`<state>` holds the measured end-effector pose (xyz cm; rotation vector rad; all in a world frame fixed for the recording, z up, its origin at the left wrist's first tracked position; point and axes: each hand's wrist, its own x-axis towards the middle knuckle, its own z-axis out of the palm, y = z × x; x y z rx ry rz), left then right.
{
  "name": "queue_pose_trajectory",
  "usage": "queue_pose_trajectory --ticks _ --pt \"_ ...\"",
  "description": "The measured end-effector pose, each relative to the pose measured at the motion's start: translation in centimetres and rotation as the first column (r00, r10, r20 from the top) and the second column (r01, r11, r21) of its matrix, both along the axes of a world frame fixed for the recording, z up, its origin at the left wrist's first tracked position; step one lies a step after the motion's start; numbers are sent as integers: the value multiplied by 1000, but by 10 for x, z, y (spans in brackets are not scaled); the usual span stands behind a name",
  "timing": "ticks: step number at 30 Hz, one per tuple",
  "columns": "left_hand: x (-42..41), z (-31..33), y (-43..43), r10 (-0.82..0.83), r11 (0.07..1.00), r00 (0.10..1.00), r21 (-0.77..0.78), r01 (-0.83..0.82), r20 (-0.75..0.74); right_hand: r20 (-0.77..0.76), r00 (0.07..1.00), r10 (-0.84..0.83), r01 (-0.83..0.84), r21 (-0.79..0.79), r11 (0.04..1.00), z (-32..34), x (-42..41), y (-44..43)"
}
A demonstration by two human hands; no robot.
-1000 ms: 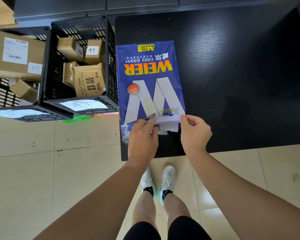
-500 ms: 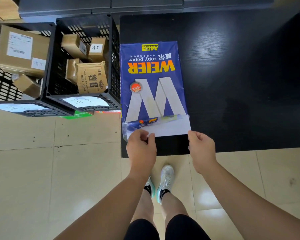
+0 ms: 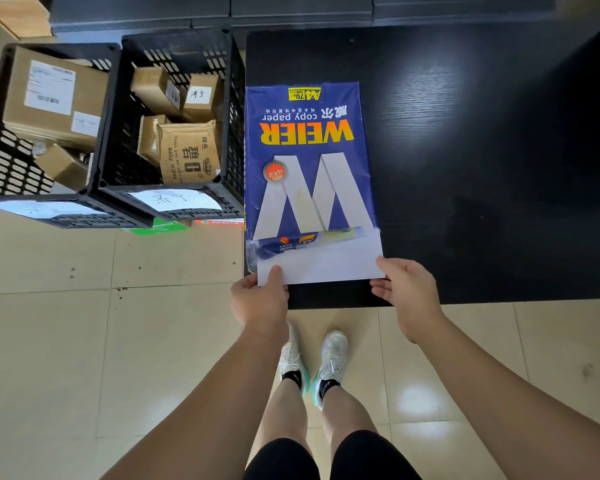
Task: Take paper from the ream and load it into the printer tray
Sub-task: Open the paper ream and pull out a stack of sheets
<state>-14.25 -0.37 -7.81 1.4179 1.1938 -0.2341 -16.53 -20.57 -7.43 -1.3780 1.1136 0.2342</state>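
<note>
Fingers (image 3: 276, 277) of both your hands pinch the paper (image 3: 321, 263) corners, apparently few sheets; uneven pulling could snag the wrapper (image 3: 309, 161).

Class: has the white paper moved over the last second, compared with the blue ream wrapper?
Yes. The white paper has slid out of the blue ream wrapper toward the person, over the table's near edge.

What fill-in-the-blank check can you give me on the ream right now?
1. The ream lies on a ____ table.
2. White paper sticks out of the wrapper's ____ end.
3. The left hand and right hand each hold a ____ of that paper.

Missing words: black; near; corner
</note>
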Motion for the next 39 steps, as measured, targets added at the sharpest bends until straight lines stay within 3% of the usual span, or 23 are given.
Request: queue_pose_trajectory --ticks 5,12,18,22,25,30,39 --pt "-7 5 4 -86 996 996 27 86 16 -9 978 209 -209 -112 972 -1 -1 2" --pt "-17 15 26 -243 968 970 -62 242 -16 -34 955 296 -296 23 955 6 -22 -1" --pt "2 4 33 -401 915 916 -41 402 32 44 935 353 -356 110 928 9 3 -3" --pt "-7 5 37 -461 875 887 -162 457 8 50 922 384 -387 138 912 10 -6 -4" --pt "-18 10 40 -540 806 841 -299 511 -19 9 896 445 -445 36 895 8 -22 -4" --pt "-49 14 38 -536 785 842 -335 521 53 20 918 395 -392 -82 916 16 -58 10" --pt "-139 53 62 -591 751 797 -277 599 122 27 952 304 -298 -129 946 45 -156 44"
